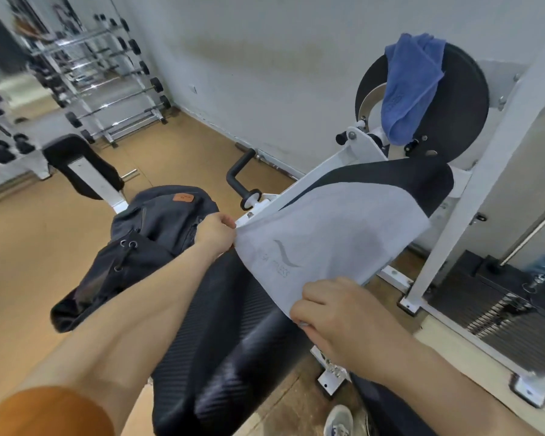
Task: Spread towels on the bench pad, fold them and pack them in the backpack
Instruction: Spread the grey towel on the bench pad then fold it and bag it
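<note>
- left hand (216,232) pinches the left corner of the grey towel (334,243), right hand (337,319) pinches its near corner
- towel stretched over the bench pad (227,325), right edge overhanging
- backpack (158,228) just left of the pad, open floor (29,247) beyond
- blue towel (412,86) hangs on the weight plate (460,105)

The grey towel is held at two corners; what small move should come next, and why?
Probably lower the near edge onto the bench pad and let go. The left hand and right hand each pinch a near corner of the grey towel, whose far end already drapes the pad, while the near edge seems held above it.
</note>
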{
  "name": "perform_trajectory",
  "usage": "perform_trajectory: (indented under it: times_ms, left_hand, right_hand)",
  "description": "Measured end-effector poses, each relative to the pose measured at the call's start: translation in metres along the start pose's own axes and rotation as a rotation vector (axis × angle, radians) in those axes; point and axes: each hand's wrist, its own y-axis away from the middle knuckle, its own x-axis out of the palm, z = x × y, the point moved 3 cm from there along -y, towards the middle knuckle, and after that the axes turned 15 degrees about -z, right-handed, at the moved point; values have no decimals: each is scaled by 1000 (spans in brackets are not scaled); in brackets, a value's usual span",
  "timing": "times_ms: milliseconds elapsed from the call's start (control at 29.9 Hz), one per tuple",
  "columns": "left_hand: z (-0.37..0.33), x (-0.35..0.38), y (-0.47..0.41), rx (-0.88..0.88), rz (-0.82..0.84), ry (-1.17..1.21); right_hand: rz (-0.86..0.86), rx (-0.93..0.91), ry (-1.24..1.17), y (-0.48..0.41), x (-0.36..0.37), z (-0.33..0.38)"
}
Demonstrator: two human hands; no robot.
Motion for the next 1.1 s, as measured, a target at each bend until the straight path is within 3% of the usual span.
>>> perform_trajectory:
  times_ms: [301, 368, 435, 502, 569, 636, 736, 803, 937, 1104]
  left_hand:
    - [44, -33, 29, 151, 74, -500]
    - [54, -34, 33, 159, 118, -580]
    - [60, -35, 33, 172, 152, -654]
    - [55, -35, 33, 208, 185, -716]
    - [48, -31, 30, 254, 218, -742]
    - [41, -24, 26, 305, 244, -725]
    - [22, -9, 19, 336, 243, -531]
    - [-4, 7, 16, 377, 246, -384]
    - [-63, 50, 7, 515, 296, -251]
    - [-106, 98, -9, 491, 360, -291]
  right_hand:
    - [137, -6, -187, 29, 31, 48]
    - [210, 67, -249, 28, 29, 52]
    - [270, 324, -413, 26, 21, 45]
    - [146, 688, -625, 27, 10, 21]
    - [-186, 956, -591, 34, 0, -18]
    - [-413, 1178, -454, 48, -7, -59]
    - [-393, 1440, -466, 60, -7, -101]
    - [-366, 1545, -572, 59, -6, -114]
    - [-471, 1683, -721, 57, -7, -134]
    - [-385, 1732, -856, 65, -10, -152]
